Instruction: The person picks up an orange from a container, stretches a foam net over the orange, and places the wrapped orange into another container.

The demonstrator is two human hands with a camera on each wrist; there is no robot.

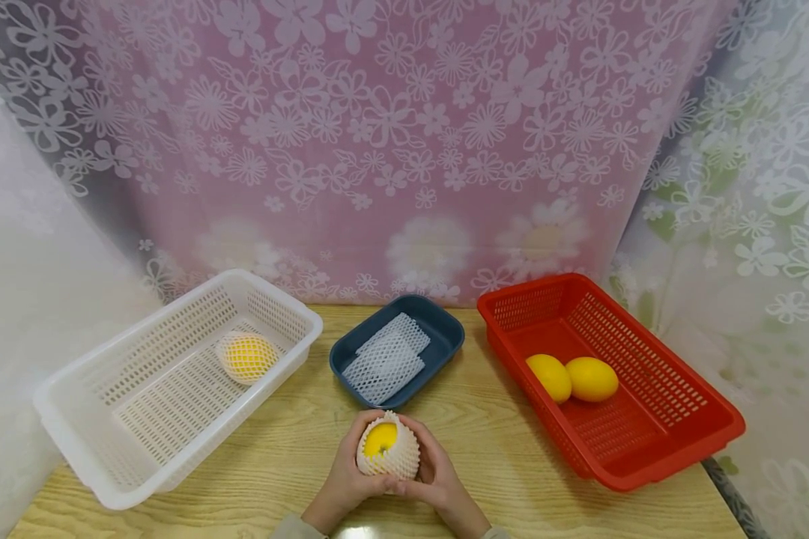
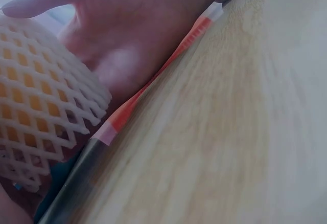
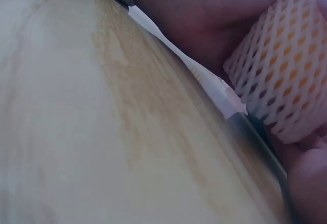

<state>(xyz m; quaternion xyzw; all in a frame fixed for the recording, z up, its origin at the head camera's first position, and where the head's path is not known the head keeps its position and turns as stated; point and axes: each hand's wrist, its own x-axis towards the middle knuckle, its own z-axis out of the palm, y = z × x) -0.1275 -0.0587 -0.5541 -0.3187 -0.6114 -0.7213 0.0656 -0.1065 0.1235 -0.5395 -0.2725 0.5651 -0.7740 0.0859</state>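
In the head view, a yellow fruit (image 1: 380,439) sits inside a white foam net sleeve (image 1: 406,455), its top bare at the sleeve's opening. My left hand (image 1: 349,466) grips it from the left and my right hand (image 1: 441,480) from the right, both thumbs meeting on the near side. Both wrist views show the foam mesh (image 2: 43,101) close up, with yellow behind it. Just beyond the hands is a dark blue tray (image 1: 447,338) with flat foam net sleeves (image 1: 386,367) in it. Some fingertips are hidden behind the fruit.
At left stands a white basket (image 1: 175,468) with one netted yellow fruit (image 1: 249,358). A red basket (image 1: 647,434) on the right holds two bare yellow fruits (image 1: 592,379). All stand on a wooden table (image 1: 276,479), with a pink flowered curtain (image 1: 404,150) behind.
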